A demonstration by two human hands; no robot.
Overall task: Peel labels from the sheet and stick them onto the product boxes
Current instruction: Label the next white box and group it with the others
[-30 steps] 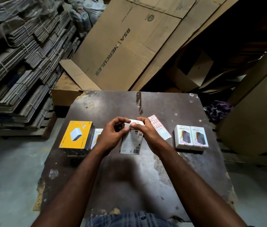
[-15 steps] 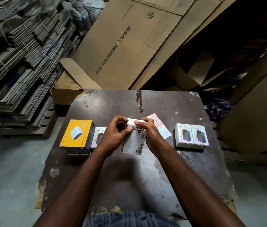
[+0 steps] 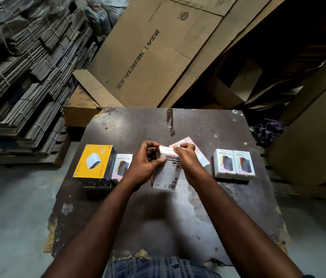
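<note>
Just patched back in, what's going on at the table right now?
A person holds a white Portronics product box at the middle of the dark table: the left hand grips its left side, the right hand pinches its top edge. The pink-and-white label sheet lies just behind the right hand. Two white Halley boxes sit side by side on the right; a yellow box and another Halley box on the left.

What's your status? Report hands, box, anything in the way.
Left hand and right hand both grip the white box at its far end. Label sheet lies on the table behind the right hand. Nothing blocking the box.
</note>
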